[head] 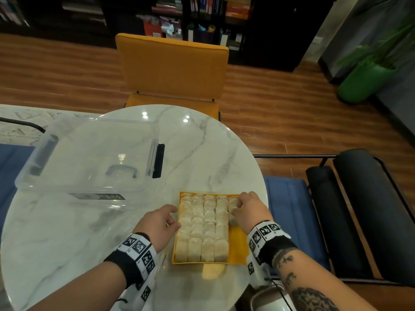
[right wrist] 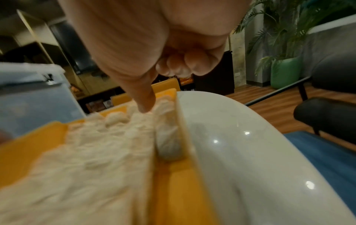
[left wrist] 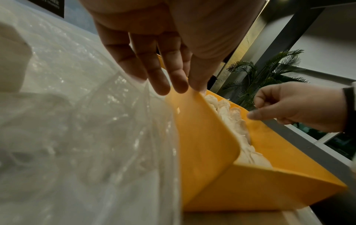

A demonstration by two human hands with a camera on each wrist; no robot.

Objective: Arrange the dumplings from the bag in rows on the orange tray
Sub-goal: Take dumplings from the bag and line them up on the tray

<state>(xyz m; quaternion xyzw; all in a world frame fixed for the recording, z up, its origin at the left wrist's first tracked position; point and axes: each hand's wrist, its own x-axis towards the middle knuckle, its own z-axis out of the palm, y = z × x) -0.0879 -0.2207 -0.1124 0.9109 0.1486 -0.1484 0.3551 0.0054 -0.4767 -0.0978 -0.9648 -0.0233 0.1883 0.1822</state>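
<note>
The orange tray (head: 238, 248) lies at the near right of the table, filled with pale dumplings (head: 202, 225) in several rows. A strip along its right side is bare in the near half. My right hand (head: 247, 209) is over the far right column, thumb (right wrist: 144, 99) pressed on a dumpling (right wrist: 167, 137) and fingers curled over it. My left hand (head: 164, 221) rests with straight fingertips (left wrist: 173, 85) on the tray's left wall (left wrist: 202, 144). A clear plastic bag (left wrist: 77, 137) lies just left of the tray.
A clear lidded storage box (head: 89, 153) sits at the far left of the round marble table (head: 202, 142). An orange chair (head: 173, 66) stands beyond the table, a black chair (head: 359, 209) to the right. The tray lies close to the table's right edge.
</note>
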